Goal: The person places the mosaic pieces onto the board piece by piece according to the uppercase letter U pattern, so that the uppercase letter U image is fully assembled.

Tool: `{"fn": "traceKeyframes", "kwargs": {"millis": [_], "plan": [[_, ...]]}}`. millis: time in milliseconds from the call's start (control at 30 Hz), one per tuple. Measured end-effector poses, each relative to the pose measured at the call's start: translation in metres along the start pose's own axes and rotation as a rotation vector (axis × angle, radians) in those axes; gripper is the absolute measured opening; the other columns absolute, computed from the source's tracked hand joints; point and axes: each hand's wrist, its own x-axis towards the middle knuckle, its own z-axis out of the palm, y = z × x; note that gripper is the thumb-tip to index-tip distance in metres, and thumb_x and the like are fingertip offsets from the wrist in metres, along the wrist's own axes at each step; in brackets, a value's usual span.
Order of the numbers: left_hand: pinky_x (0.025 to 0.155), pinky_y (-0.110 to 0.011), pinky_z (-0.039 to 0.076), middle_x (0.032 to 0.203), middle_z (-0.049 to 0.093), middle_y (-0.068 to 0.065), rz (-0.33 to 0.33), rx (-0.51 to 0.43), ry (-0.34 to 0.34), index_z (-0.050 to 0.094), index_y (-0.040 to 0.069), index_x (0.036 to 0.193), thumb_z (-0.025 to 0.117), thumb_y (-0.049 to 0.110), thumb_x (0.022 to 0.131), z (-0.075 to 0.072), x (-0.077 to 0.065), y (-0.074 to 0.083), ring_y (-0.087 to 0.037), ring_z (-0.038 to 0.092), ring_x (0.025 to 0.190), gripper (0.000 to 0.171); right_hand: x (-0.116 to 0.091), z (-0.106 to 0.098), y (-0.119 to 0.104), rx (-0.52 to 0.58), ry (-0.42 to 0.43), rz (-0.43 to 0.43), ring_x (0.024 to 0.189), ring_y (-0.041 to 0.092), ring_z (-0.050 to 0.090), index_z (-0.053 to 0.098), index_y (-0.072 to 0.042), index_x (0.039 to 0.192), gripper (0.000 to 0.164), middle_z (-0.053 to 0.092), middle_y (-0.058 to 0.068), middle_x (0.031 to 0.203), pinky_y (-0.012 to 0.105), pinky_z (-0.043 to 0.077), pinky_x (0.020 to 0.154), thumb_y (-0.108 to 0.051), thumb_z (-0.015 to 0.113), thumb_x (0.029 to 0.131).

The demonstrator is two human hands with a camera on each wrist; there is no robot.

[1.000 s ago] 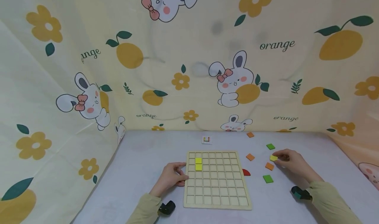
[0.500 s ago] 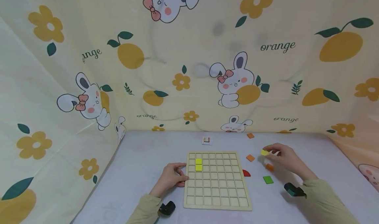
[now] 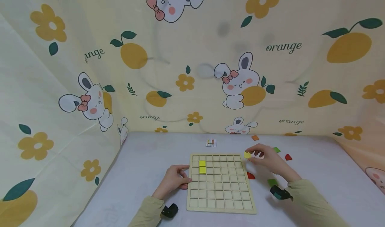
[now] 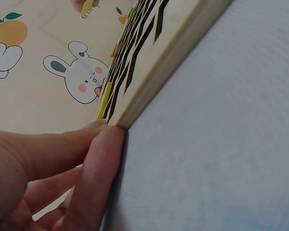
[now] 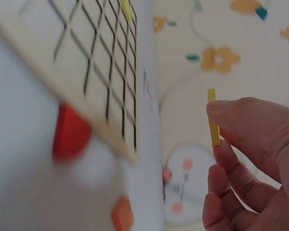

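Observation:
A wooden grid board (image 3: 223, 200) lies on the white table, with two yellow square tiles (image 3: 202, 166) one behind the other in its left part. The left hand (image 3: 173, 180) holds the board's left edge with thumb and finger, and the left wrist view has these fingertips against the rim. Between thumb and fingers, the right hand (image 3: 264, 157) pinches another yellow square tile (image 5: 213, 118). That tile is raised near the board's far right corner. A red quarter-round piece (image 3: 251, 176) lies close beside the board's right edge.
Green tiles (image 3: 272, 182) and a second red piece (image 3: 288, 157) lie to the right, partly around the right arm. An orange tile (image 3: 255, 138) is at the back. Behind the board sits a small pattern card (image 3: 211, 142). A printed cloth (image 3: 168, 70) hangs behind the table.
The right hand has lifted the yellow tile and carried it left, from among the loose pieces to the board's far right corner. A red piece on the right is now uncovered. The left hand stays put.

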Motion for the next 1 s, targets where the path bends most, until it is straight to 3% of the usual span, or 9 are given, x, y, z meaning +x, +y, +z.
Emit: {"fn": "traceKeyframes", "kwargs": {"millis": [167,500,700,1000], "plan": [[0.053,-0.031,0.060,0.080,0.059,-0.011,-0.009,0.002,0.001,0.054,-0.001,0.132,0.077,-0.003,0.076,-0.001,-0.003,0.001,-0.016,0.065,0.055,0.061,0.008,0.029,-0.019,0.042,-0.056,-0.027,0.087,0.019,0.052,0.069,-0.013,0.107,0.025,0.063,-0.005,0.099,0.028,0.049,0.071,-0.016,0.076,0.083],[0.054,-0.031,0.060,0.081,0.058,-0.011,-0.021,0.003,0.002,0.054,0.000,0.132,0.078,-0.002,0.075,-0.001,-0.002,0.001,-0.015,0.064,0.055,0.062,0.017,0.093,-0.043,0.210,-0.174,-0.239,0.079,0.022,0.055,0.069,-0.008,0.104,0.023,0.064,0.002,0.095,0.025,0.049,0.063,-0.010,0.076,0.082],[0.053,-0.030,0.060,0.080,0.059,-0.010,-0.029,0.002,0.007,0.055,0.000,0.132,0.078,-0.002,0.075,-0.001,-0.001,0.004,-0.014,0.063,0.055,0.062,0.019,0.119,-0.058,0.231,-0.270,-0.185,0.083,0.020,0.054,0.069,-0.011,0.105,0.023,0.062,-0.001,0.096,0.026,0.051,0.069,-0.015,0.076,0.083],[0.053,-0.030,0.060,0.081,0.059,-0.010,-0.031,-0.007,0.005,0.055,0.001,0.132,0.079,-0.001,0.076,-0.002,-0.001,0.003,-0.015,0.064,0.054,0.061,0.025,0.139,-0.066,0.160,-0.232,-0.139,0.079,0.017,0.053,0.069,-0.009,0.102,0.021,0.062,0.000,0.092,0.024,0.048,0.067,-0.010,0.076,0.082]]}}
